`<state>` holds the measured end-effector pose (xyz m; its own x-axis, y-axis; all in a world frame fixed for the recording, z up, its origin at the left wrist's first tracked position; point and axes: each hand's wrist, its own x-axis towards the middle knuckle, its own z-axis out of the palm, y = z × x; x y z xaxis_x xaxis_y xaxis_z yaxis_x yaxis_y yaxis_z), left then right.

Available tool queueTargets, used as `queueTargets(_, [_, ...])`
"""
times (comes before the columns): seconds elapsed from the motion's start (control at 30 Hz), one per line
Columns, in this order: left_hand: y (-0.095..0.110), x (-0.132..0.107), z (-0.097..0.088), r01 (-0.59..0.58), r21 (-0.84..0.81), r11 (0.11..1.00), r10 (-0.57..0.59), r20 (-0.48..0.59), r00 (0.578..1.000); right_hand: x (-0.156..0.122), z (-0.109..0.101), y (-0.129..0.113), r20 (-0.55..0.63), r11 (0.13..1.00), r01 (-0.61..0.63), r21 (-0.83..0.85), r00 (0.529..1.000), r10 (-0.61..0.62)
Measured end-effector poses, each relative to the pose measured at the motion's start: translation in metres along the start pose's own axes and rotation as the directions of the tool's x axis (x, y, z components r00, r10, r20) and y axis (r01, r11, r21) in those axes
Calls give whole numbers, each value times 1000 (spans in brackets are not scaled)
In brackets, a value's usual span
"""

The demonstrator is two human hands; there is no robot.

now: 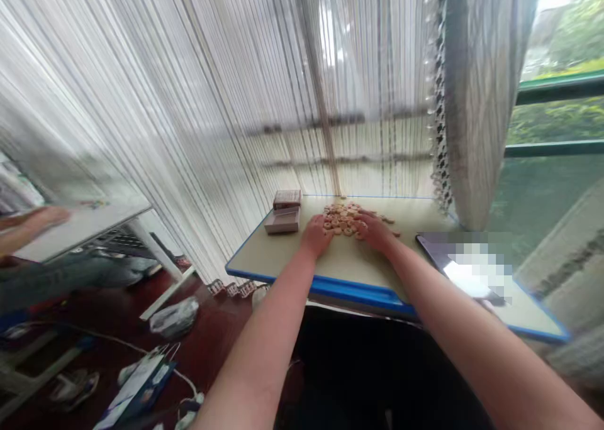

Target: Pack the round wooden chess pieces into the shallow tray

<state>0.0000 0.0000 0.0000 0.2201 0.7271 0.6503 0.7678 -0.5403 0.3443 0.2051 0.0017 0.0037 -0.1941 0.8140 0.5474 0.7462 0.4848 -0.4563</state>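
Observation:
A pile of small round wooden discs (343, 214), like board-game pieces, lies near the far edge of the blue-rimmed table (268, 257). Against its left side rests my left hand (317, 235), fingers extended and touching the nearest discs. My right hand (375, 230) is at the right side of the pile, its fingers spread over some discs. Neither hand appears to grip a piece. A few discs lie scattered beyond my right hand. Any markings on the discs are too small to read.
Left of the pile stand an open box (282, 221) and a reddish-brown box part (287, 198). A dark tablet-like device (431, 249) lies at the right. String curtains (226, 103) hang behind the table. Another person's hand (50, 216) rests on a separate table at far left.

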Motion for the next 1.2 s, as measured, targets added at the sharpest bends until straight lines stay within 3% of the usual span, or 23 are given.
queueTargets(0.17, [6,-6,-7,83,44,996,-78,-100,992,0,1,-11,-26,999,33,-3,999,-34])
queueTargets(0.4, [15,-16,-12,137,70,988,-133,-66,989,-11,3,-14,-38,1000,-25,15,999,26])
queueTargets(0.57, [15,-13,-11,246,12,969,-245,-65,967,-9,-1,-13,-196,1000,17,7,981,-15])
queueTargets(0.7, [14,-12,-11,281,-45,959,-281,19,960,-8,-7,-7,-289,1000,20,23,957,-13])
queueTargets(0.87, [10,-13,-10,266,-3,964,-266,13,964,-8,-11,3,-295,991,-121,55,946,132])
queueTargets(1.07, [8,-16,-6,262,70,962,-258,-69,964,-10,-10,0,-236,990,-134,48,962,141])
queueTargets(1.2, [17,-12,-13,127,114,985,-108,-160,981,-9,-9,-2,-227,990,-136,28,964,139])
